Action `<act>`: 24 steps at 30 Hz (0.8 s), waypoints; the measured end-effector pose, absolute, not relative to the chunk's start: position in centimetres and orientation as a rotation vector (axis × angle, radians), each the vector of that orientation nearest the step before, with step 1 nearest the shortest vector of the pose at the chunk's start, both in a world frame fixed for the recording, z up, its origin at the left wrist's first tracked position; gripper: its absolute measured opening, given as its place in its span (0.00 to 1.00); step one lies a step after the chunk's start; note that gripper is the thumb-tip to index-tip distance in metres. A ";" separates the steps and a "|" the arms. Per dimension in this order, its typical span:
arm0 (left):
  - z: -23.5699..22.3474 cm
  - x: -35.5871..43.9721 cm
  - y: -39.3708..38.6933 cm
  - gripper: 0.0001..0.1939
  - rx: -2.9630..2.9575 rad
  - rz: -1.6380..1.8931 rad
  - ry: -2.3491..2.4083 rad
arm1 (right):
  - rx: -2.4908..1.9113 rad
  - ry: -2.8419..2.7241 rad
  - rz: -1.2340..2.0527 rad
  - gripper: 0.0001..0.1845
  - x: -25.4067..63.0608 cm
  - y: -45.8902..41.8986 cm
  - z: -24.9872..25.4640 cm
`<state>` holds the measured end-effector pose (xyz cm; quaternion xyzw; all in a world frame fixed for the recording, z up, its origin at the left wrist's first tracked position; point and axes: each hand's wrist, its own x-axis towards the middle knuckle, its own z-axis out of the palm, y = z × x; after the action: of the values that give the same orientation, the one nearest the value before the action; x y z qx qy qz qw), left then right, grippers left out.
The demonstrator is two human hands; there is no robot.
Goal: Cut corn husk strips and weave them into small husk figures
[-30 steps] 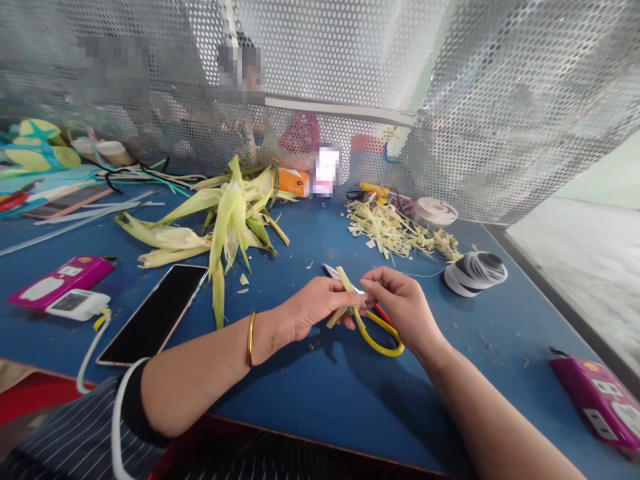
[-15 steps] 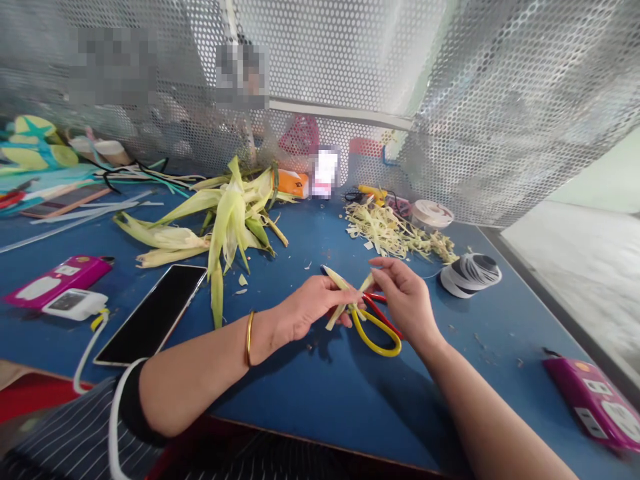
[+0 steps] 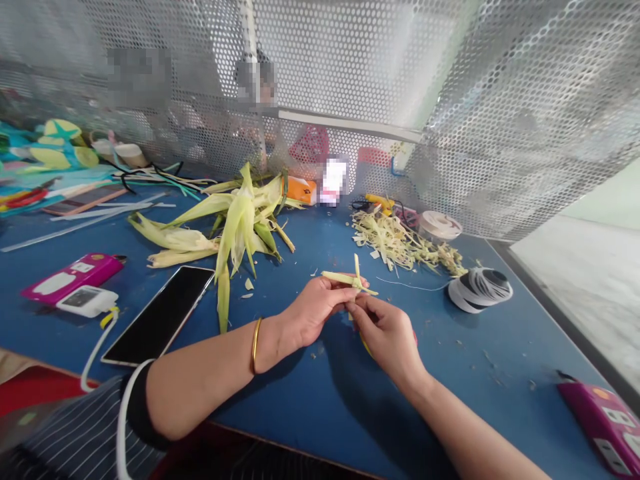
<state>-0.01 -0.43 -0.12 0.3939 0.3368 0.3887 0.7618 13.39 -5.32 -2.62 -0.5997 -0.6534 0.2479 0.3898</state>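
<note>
Pale green strips of corn husk (image 3: 357,283), crossed and knotted together, are pinched at the middle of the table. My left hand (image 3: 320,303) is closed on them from the left, thumb on top. The fingertips of my right hand (image 3: 383,327) pinch the lower end of the same piece, touching my left fingers. Beneath my right hand lie scissors (image 3: 365,343), mostly hidden, with a bit of yellow handle showing. A thin thread (image 3: 411,285) runs across the table to a spool of white and black thread (image 3: 480,291) on the right.
Whole corn husks (image 3: 239,217) lie in a heap at the back left; shredded husk strips (image 3: 383,233) pile at the back right. A phone (image 3: 159,315) and magenta power strips (image 3: 75,277) flank my arms. A perforated sheet (image 3: 340,60) closes off the far side.
My right hand has moved down and left to the husk strips' lower end. The knotted husk has turned, one strip now pointing up. The scissors are now mostly covered by my right hand.
</note>
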 end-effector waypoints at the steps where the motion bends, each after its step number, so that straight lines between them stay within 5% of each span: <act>1: -0.2 0.0 -0.5 0.09 0.874 0.855 0.745 | -1.507 -1.653 0.647 0.18 13.4 -5.3 -2.7; 24: -0.3 -0.2 0.1 0.13 0.839 0.927 0.799 | -1.288 -1.862 0.644 0.14 13.5 -5.4 -2.0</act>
<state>-0.21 0.08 -0.31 0.3819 0.3638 0.4222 0.7373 13.52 -5.39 -1.98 -0.5052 -0.7306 0.2525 0.3838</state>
